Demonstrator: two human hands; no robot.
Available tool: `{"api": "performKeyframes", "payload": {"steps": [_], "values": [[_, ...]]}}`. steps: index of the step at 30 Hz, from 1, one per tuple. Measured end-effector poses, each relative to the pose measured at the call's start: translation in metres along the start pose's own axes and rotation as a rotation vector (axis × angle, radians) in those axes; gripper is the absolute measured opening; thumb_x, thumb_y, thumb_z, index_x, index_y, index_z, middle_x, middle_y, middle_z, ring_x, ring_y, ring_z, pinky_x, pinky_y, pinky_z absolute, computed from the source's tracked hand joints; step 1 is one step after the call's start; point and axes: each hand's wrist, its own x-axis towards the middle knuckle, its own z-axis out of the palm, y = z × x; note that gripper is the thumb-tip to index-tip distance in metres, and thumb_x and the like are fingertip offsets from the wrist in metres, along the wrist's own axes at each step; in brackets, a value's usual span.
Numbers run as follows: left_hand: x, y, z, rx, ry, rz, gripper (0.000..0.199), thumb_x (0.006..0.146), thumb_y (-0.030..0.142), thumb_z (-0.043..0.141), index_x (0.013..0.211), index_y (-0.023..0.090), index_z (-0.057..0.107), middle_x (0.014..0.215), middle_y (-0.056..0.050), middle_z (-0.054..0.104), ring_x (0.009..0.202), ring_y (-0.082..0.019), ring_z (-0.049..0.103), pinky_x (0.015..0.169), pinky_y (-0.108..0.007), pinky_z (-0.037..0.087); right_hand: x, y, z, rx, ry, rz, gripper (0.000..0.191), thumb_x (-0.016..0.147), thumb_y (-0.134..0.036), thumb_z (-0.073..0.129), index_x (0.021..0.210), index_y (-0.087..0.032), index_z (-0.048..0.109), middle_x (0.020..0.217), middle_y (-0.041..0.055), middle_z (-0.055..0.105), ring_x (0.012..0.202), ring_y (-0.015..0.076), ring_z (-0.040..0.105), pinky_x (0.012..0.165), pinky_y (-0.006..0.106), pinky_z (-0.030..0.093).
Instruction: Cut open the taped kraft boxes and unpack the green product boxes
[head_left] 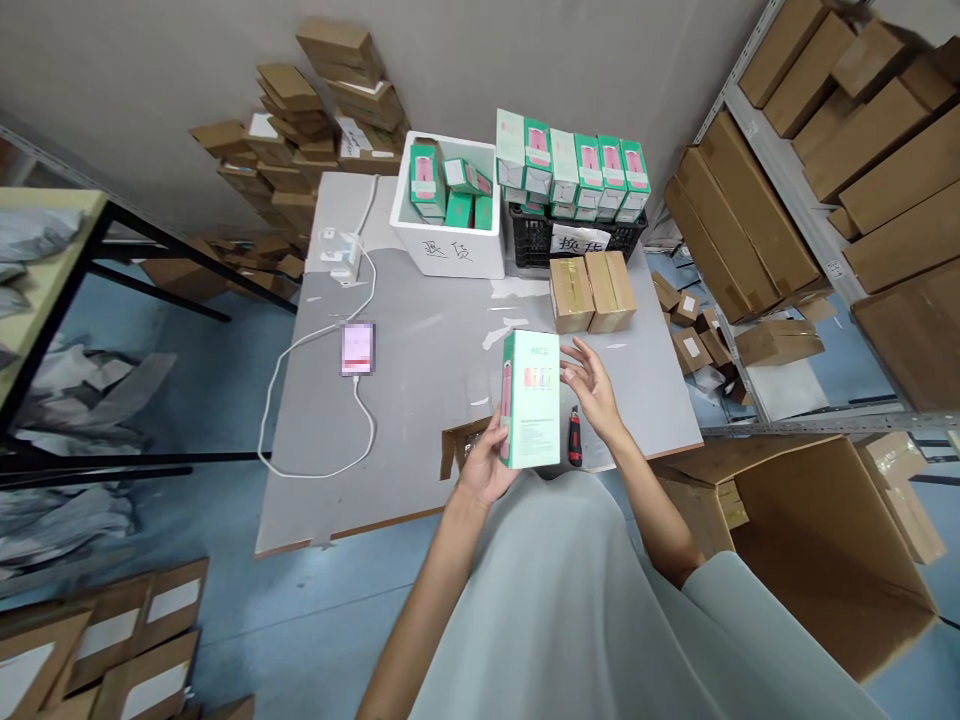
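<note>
Upright in front of me is a green and white product box [534, 400], printed with a row of small coloured pictures. My left hand [486, 458] grips its lower left edge. Beside the box's upper right edge is my right hand [591, 388], fingers apart and holding nothing; whether a fingertip touches the box I cannot tell. A red and black utility knife [574, 437] lies on the table below my right hand. Partly hidden behind my left hand is a small opened cardboard box [451, 450] at the table's front edge.
On the grey table [420, 350] stand a white bin [465, 255] and a black crate [529, 245], both holding green boxes. Two small cartons [592, 292] sit before the crate. A phone [358, 349] charges at left. A large open carton [825, 550] stands at right.
</note>
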Motion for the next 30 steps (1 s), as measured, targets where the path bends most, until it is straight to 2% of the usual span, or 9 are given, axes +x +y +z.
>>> {"api": "performKeyframes", "payload": {"steps": [4,7,11,16,20,22,25,28,30], "values": [[0.013,0.007,0.001,0.033,0.210,0.135,0.095,0.074,0.039,0.101,0.160,0.035,0.060,0.141,-0.007,0.079,0.120,-0.029,0.080,0.098,-0.041,0.069,-0.021,-0.001,0.018,-0.080,0.081,0.006,0.087,0.097,-0.072,0.084,0.169,-0.034,0.054,0.171,0.0167,0.059,0.148,0.0349,0.069,0.119,0.051,0.063],[0.019,0.008,0.006,0.132,0.294,0.265,0.095,0.072,0.035,0.102,0.157,0.034,0.062,0.152,-0.009,0.074,0.129,-0.030,0.077,0.097,-0.036,0.068,-0.030,0.001,0.037,-0.116,0.079,0.003,0.078,0.095,-0.070,0.086,0.161,-0.034,0.064,0.170,0.0149,0.059,0.148,0.0345,0.068,0.118,0.050,0.064],[0.017,0.009,0.008,0.277,0.290,0.370,0.096,0.073,0.036,0.103,0.160,0.034,0.061,0.171,-0.012,0.060,0.138,-0.032,0.075,0.102,-0.037,0.068,-0.030,0.004,0.053,-0.051,0.089,-0.005,0.069,0.098,-0.070,0.081,0.152,-0.029,0.068,0.160,0.0147,0.067,0.145,0.0319,0.071,0.119,0.048,0.064],[0.013,0.012,0.009,0.399,0.300,0.393,0.107,0.077,0.041,0.103,0.171,0.034,0.052,0.174,-0.015,0.057,0.145,-0.034,0.071,0.110,-0.041,0.066,-0.030,0.001,0.056,-0.064,0.099,0.004,0.067,0.101,-0.066,0.079,0.154,-0.028,0.065,0.161,0.0145,0.069,0.143,0.0313,0.072,0.118,0.047,0.064],[0.011,0.010,0.018,0.547,0.355,0.473,0.106,0.082,0.049,0.101,0.174,0.033,0.051,0.173,-0.015,0.058,0.149,-0.035,0.068,0.116,-0.043,0.064,-0.031,0.004,0.058,-0.164,0.179,0.038,0.088,0.086,-0.059,0.096,0.160,-0.030,0.061,0.163,0.0139,0.068,0.145,0.0342,0.069,0.121,0.051,0.062],[0.009,0.011,0.020,0.594,0.318,0.509,0.102,0.084,0.054,0.100,0.172,0.031,0.054,0.174,-0.016,0.057,0.154,-0.036,0.065,0.120,-0.045,0.062,-0.028,0.008,0.055,-0.142,0.228,0.069,0.097,0.079,-0.057,0.101,0.163,-0.029,0.059,0.163,0.0137,0.068,0.147,0.0347,0.069,0.123,0.051,0.061],[0.007,0.016,0.012,0.523,0.211,0.445,0.098,0.082,0.058,0.101,0.166,0.029,0.060,0.172,-0.017,0.061,0.157,-0.038,0.062,0.126,-0.050,0.058,-0.022,0.011,0.045,0.008,0.218,0.134,0.094,0.078,-0.058,0.100,0.157,-0.025,0.062,0.155,0.0152,0.074,0.139,0.0349,0.074,0.116,0.049,0.065],[0.006,0.022,-0.002,0.370,0.126,0.229,0.091,0.079,0.062,0.103,0.156,0.026,0.069,0.165,-0.019,0.068,0.154,-0.041,0.065,0.124,-0.055,0.059,-0.018,0.008,0.034,0.193,0.111,0.193,0.081,0.078,-0.063,0.097,0.144,-0.025,0.070,0.144,0.0136,0.080,0.132,0.0355,0.078,0.113,0.049,0.067],[0.004,0.023,-0.009,0.286,0.039,0.062,0.087,0.074,0.065,0.104,0.144,0.021,0.076,0.156,-0.021,0.074,0.145,-0.044,0.072,0.117,-0.059,0.063,-0.018,0.005,0.031,0.272,0.062,0.202,0.074,0.080,-0.065,0.096,0.138,-0.026,0.074,0.143,0.0113,0.082,0.134,0.0357,0.078,0.114,0.049,0.066]]}}
